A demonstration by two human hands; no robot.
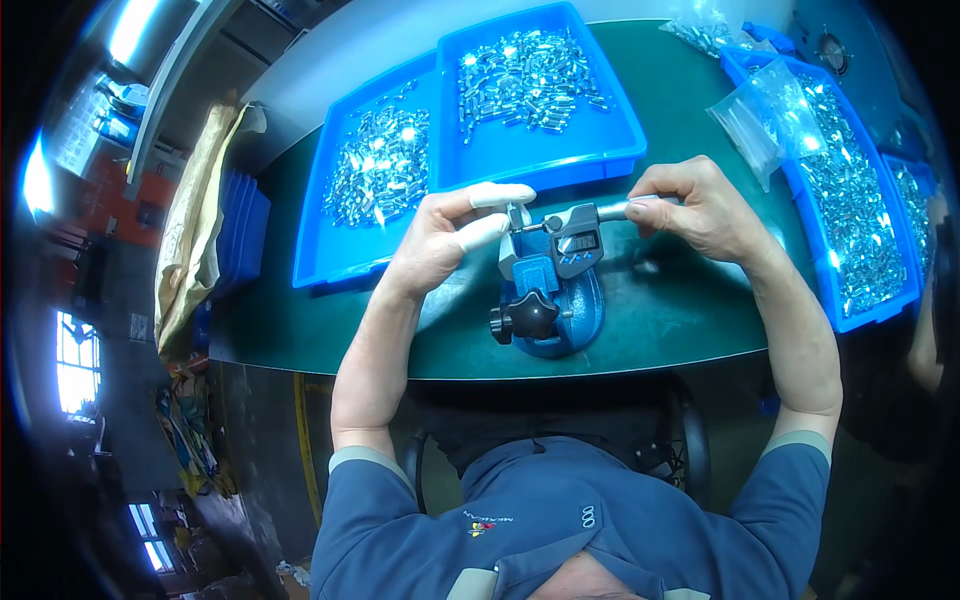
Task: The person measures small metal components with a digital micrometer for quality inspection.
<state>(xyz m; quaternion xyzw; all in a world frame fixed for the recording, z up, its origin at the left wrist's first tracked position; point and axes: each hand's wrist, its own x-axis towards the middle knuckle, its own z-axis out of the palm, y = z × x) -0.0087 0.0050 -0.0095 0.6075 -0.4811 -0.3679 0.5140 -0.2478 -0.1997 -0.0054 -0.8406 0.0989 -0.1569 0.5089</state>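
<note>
A digital micrometer point(577, 243) with a small display is clamped in a blue stand point(575, 318) with a black knob, at the table's front. My left hand point(440, 235), white covers on its thumb and index finger, closes around the measuring gap at the micrometer's left end. Whatever lies between those fingertips is too small and covered to name. At the other end, the thumb and fingers of my right hand point(695, 208) pinch the micrometer's silver thimble point(612, 210).
Two blue trays point(545, 165) of small shiny metal parts point(530, 80) stand behind the micrometer on the green table point(690, 320). To the right are a long blue bin point(850, 318) of similar parts and clear plastic bags point(765, 115). Brown paper point(195, 225) and stacked blue trays point(240, 230) sit left.
</note>
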